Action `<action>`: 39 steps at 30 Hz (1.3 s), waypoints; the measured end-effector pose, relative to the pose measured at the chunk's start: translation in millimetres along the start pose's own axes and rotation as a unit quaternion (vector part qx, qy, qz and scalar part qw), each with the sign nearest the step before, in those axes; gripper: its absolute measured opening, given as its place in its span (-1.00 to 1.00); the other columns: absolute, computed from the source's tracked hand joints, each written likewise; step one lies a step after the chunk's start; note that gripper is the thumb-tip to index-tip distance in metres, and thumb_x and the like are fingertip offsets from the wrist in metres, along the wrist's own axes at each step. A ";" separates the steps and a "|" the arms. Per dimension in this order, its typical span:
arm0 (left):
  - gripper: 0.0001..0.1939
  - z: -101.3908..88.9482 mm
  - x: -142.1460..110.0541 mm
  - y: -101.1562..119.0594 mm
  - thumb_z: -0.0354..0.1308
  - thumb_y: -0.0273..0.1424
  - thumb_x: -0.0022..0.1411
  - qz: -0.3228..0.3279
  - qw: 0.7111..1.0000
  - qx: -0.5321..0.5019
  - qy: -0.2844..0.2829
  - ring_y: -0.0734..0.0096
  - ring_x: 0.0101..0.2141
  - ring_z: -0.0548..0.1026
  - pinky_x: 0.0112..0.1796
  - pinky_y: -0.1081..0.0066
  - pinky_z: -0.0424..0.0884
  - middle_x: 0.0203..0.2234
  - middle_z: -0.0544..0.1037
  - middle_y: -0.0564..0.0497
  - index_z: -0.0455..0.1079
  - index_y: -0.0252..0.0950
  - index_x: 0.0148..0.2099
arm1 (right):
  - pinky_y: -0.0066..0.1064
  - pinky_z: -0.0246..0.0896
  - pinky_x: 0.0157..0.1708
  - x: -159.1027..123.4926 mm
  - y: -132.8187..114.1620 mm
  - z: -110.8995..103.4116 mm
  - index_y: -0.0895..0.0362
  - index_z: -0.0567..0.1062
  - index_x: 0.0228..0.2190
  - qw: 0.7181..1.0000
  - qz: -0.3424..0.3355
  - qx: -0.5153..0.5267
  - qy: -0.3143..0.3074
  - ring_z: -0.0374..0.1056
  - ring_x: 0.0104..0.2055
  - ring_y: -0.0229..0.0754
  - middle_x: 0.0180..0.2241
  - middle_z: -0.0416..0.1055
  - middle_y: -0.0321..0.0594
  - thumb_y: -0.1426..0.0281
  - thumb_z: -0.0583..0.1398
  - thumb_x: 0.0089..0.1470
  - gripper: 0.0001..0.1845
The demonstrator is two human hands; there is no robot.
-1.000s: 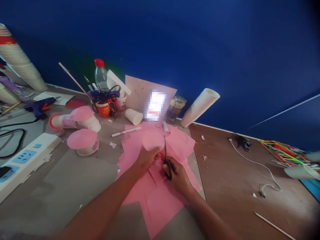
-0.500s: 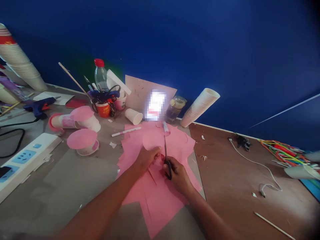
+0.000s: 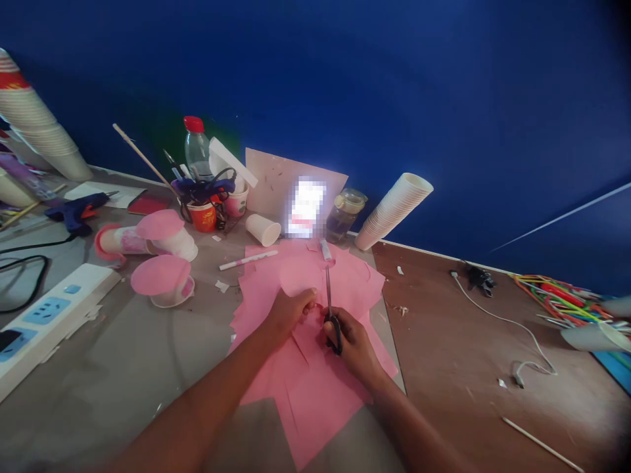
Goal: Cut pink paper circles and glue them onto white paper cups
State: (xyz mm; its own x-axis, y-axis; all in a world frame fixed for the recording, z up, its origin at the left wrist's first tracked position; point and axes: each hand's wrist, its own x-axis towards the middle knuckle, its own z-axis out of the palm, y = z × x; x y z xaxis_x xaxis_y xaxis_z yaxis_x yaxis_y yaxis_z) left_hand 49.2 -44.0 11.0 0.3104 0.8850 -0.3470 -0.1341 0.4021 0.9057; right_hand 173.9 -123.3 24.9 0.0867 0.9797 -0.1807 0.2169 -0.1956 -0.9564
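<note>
Pink paper sheets [image 3: 315,407] lie spread in overlapping layers under both hands. My left hand [image 3: 292,312] is closed in a pinch on a piece of pink paper [image 3: 298,276], which stands out beyond the fingers. My right hand [image 3: 352,338] grips scissors [image 3: 333,322] by their black handles, the blades pointing away from me. The blades run beside the left fingertips, and little gap shows between them. A marker [image 3: 249,260] rests at the back left of the sheets. Beyond the blade tips lies a small whitish tube [image 3: 325,250].
A lit, blurred screen [image 3: 307,207] leans at the back beside a jar [image 3: 346,213]. Stacked paper cups [image 3: 394,211] tilt near the wall. Cups with pink discs [image 3: 162,274], a power strip [image 3: 54,309] and a glue gun [image 3: 79,211] occupy the left; a cable [image 3: 513,328] lies right.
The scissors and my right hand have shifted slightly to the right. My left hand stays in nearly the same place with its pinch.
</note>
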 end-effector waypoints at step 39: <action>-0.74 -0.4 -1.1 1.9 0.16 -0.25 -0.08 -0.050 0.998 0.024 -0.038 0.60 -0.66 0.16 -0.64 0.50 0.01 -0.71 0.27 0.12 0.29 -0.33 -0.61 | -0.50 0.13 -0.59 1.2 4.0 -3.1 0.15 0.37 -0.23 0.999 -0.026 -0.024 0.009 0.20 -0.55 -0.30 -0.57 0.29 -0.32 0.13 0.09 0.09 -0.65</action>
State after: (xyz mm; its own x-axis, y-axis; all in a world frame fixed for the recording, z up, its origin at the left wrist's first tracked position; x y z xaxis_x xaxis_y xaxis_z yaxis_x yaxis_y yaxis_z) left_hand 48.2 -44.1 13.0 0.3912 0.8195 -0.4188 -0.0542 0.4748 0.8784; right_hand 177.9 -123.0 21.6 0.0918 0.9877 -0.1263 0.2670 -0.1466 -0.9525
